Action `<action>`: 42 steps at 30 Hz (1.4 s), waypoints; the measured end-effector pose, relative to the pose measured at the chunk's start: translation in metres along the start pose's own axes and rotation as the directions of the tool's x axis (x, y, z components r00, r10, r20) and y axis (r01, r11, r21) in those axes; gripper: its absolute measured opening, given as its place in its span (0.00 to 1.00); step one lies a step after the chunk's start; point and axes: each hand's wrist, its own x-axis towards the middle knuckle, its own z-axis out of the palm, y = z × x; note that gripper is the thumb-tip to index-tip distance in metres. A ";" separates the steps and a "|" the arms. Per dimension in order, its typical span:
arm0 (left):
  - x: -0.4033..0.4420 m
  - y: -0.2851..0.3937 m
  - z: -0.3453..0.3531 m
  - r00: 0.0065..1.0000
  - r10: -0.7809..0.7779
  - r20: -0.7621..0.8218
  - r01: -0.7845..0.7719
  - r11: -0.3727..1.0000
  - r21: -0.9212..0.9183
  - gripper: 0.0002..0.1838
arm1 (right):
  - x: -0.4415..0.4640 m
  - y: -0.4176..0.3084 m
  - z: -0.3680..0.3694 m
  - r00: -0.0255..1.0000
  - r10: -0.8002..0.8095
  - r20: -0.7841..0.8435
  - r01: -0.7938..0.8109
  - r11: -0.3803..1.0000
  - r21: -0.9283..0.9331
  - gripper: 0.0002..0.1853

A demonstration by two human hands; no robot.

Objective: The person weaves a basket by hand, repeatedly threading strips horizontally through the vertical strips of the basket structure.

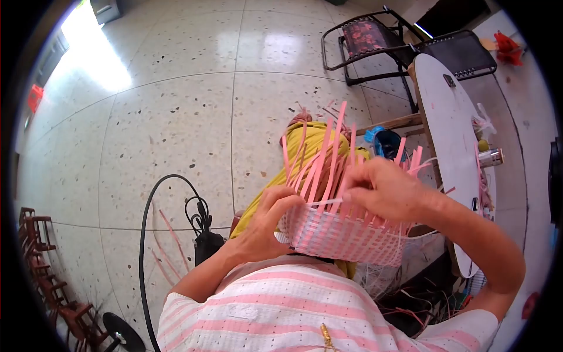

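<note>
A half-woven basket (pixel 346 239) of pink and white plastic strips sits on my lap. Long loose pink strips (pixel 321 170) stick up from its rim. At the basket's left corner, my left hand (pixel 267 220) is closed around the edge, with thumb and fingers near the rim. A white strip (pixel 322 203) runs along the top of the weave between my hands. My right hand (pixel 384 190) is over the basket's right part, its fingers pinched at the white strip among the pink uprights. Its fingertips are partly hidden.
A white-topped table (pixel 448 146) stands close on my right, with a metal can (pixel 491 157) on it. Beyond are a folding chair (pixel 375 44) and a blue container (pixel 387 142). A black cable (pixel 143 246) loops at left; loose strips (pixel 171 234) lie on the floor.
</note>
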 end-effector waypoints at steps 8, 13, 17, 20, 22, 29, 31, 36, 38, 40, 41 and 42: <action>-0.001 0.004 0.002 1.000 0.020 0.019 -0.020 1.000 -0.019 0.50 | 0.037 0.009 -0.003 0.721 -0.687 0.092 0.452 0.366 -0.813 0.06; 0.003 0.009 0.003 1.000 0.014 -0.006 -0.014 0.997 -0.079 0.46 | 0.070 0.013 -0.009 0.597 -0.765 0.243 0.549 0.169 -0.819 0.06; 0.002 0.007 0.004 0.999 0.036 -0.009 -0.036 0.996 -0.077 0.46 | 0.089 0.014 -0.009 0.741 -0.607 0.287 0.546 0.295 -0.784 0.07; 0.002 0.005 0.004 0.999 0.038 -0.006 -0.038 0.997 -0.061 0.46 | 0.092 0.013 -0.007 0.626 -0.741 0.245 0.549 0.196 -0.812 0.07; 0.002 0.006 0.004 1.000 0.011 -0.024 -0.012 0.998 -0.063 0.47 | 0.088 0.004 -0.001 0.612 -0.746 0.262 0.517 0.126 -0.847 0.06; -0.001 0.010 0.007 1.000 -0.027 -0.011 0.027 0.999 -0.018 0.49 | 0.035 -0.038 0.028 0.668 -0.690 0.279 0.321 -0.071 -0.944 0.05; -0.006 0.007 0.008 0.994 -0.104 0.035 0.105 0.993 -0.048 0.50 | 0.025 -0.048 0.026 0.633 -0.697 0.337 0.341 -0.140 -0.930 0.04; -0.003 0.007 0.006 0.998 -0.059 0.003 0.059 0.997 -0.048 0.51 | 0.010 -0.057 0.028 0.824 -0.497 0.270 0.382 0.136 -0.914 0.03; -0.003 0.007 0.006 1.000 -0.022 -0.021 0.021 0.999 -0.049 0.51 | 0.006 -0.043 0.019 0.903 -0.428 -0.026 0.235 0.545 -0.805 0.05; -0.004 0.003 0.006 1.000 0.002 -0.022 -0.003 0.999 -0.047 0.51 | 0.016 -0.024 0.009 0.946 -0.322 -0.043 0.190 0.655 -0.731 0.07; -0.003 0.002 0.005 1.000 0.005 -0.022 -0.006 0.999 -0.050 0.51 | 0.020 -0.014 0.004 0.975 -0.217 -0.044 0.138 0.749 -0.648 0.09; -0.003 0.002 0.005 1.000 0.008 -0.007 -0.008 1.000 -0.023 0.52 | 0.018 -0.012 0.001 0.975 -0.216 -0.044 0.136 0.748 -0.650 0.09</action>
